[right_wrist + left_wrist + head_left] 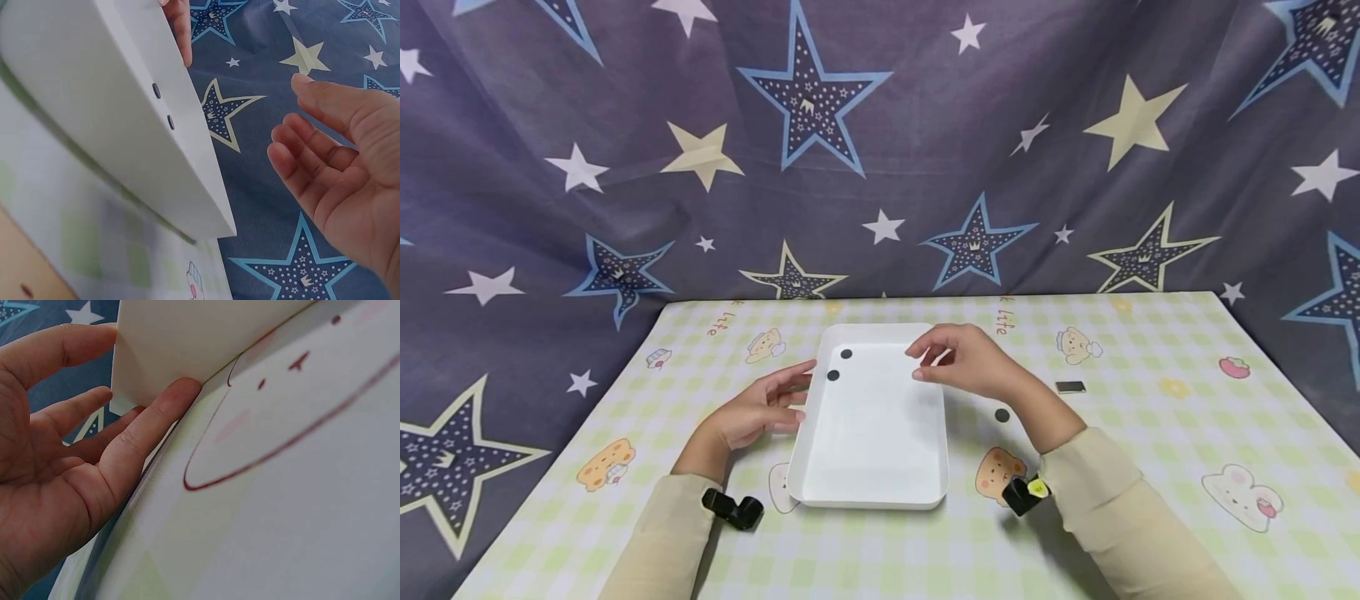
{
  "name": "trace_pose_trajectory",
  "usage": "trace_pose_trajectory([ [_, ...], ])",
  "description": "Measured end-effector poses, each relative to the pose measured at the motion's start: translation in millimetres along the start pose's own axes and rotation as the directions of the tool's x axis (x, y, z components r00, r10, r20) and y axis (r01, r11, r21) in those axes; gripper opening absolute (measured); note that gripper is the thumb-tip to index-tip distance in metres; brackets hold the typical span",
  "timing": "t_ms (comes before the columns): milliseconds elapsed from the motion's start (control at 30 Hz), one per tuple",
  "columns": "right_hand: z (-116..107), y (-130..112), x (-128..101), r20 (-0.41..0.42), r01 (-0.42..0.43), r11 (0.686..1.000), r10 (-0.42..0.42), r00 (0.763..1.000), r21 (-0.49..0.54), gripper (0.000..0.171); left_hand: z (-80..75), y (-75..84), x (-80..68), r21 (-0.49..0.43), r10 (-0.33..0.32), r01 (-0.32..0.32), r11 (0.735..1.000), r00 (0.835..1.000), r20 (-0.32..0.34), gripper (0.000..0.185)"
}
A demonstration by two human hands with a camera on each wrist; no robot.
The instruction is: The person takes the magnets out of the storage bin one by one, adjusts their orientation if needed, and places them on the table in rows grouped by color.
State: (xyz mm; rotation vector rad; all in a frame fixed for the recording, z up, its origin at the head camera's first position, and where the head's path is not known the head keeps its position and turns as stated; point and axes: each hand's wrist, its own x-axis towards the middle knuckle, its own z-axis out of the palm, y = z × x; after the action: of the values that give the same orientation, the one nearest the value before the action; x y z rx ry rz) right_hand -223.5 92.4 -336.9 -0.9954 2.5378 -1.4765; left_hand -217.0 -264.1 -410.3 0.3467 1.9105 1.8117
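A white rectangular tray point(872, 467) lies on the checked tablecloth in the head view. Two black discs point(846, 354) point(832, 376) rest inside it near the far left corner. My left hand point(790, 396) lies against the tray's left wall with its fingers straight. The left wrist view shows those fingers point(156, 412) touching the tray wall point(169, 344). My right hand point(925, 362) hovers over the tray's far right rim, loosely curved and holding nothing. In the right wrist view, the right hand point(312, 150) is open beside the tray point(125, 125), apart from it.
A third black disc point(1002, 414) lies on the cloth right of the tray. A small dark rectangular piece point(1070, 387) lies further right. A star-patterned curtain point(880, 150) hangs behind the table. The table's left edge point(587, 433) runs near my left arm.
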Motion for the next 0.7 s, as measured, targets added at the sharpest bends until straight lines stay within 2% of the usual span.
trace_pose_trajectory([
  [700,18.1,-2.3,32.6,0.014,-0.055,0.998,0.054,0.998,0.013,0.024,0.5,0.8,-0.4,-0.008,-0.007,0.007,1.0,1.0,0.001,0.089],
])
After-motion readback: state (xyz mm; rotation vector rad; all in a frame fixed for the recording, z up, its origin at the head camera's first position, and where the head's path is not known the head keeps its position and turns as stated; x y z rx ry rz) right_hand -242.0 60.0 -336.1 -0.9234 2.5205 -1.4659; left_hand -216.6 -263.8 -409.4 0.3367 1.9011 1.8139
